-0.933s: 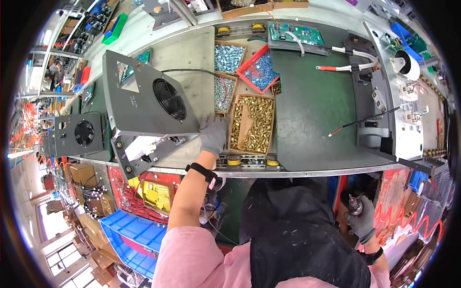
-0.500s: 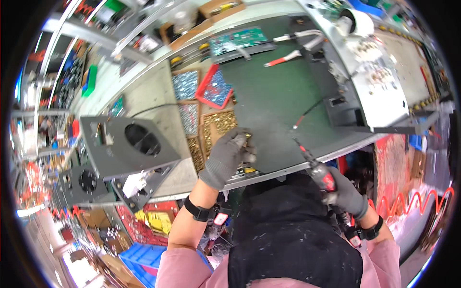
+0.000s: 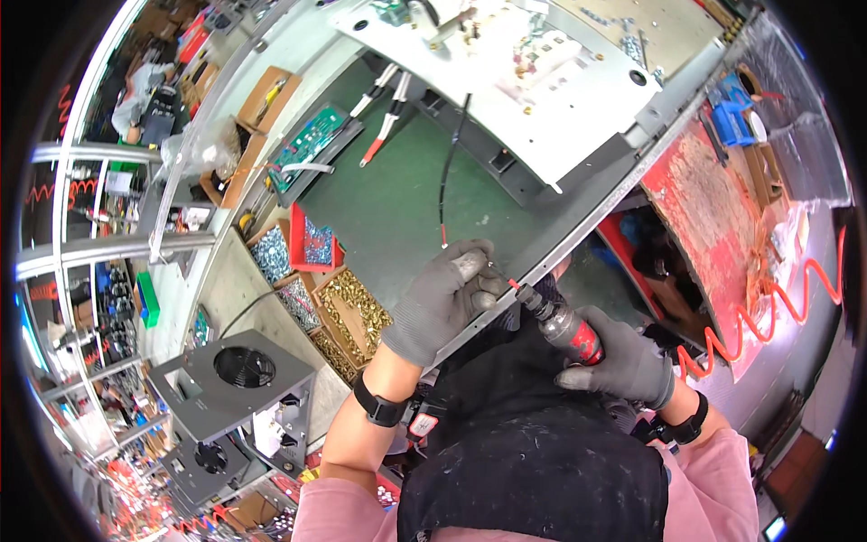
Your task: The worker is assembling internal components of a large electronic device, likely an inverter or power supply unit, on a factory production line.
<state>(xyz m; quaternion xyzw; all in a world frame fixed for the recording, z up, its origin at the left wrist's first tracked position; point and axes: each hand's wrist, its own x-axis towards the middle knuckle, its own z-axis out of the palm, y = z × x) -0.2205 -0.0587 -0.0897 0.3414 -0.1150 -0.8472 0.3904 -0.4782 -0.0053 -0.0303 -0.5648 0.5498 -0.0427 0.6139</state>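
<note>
My left hand, in a grey glove, is over the front edge of the bench. Its thumb and fingers pinch what looks like a small screw, mostly hidden. A black and red power screwdriver lies in my gloved right hand, fingers wrapped round its body. Its red-tipped bit points up and left, close to the left fingertips but apart from them. A thin black cable with a red end runs down to just above my left hand. Brass screws fill a cardboard tray left of that hand.
A red bin and small trays hold silver screws. A green circuit board and red-ended white cables lie beyond. A white panel stands at upper right, a dark metal housing with a fan at left. An orange coiled hose hangs right.
The view has turned right, so the bench appears rotated. The screwdriver has come up and left toward my left hand; both hands are now closer together. Both grips stay closed.
</note>
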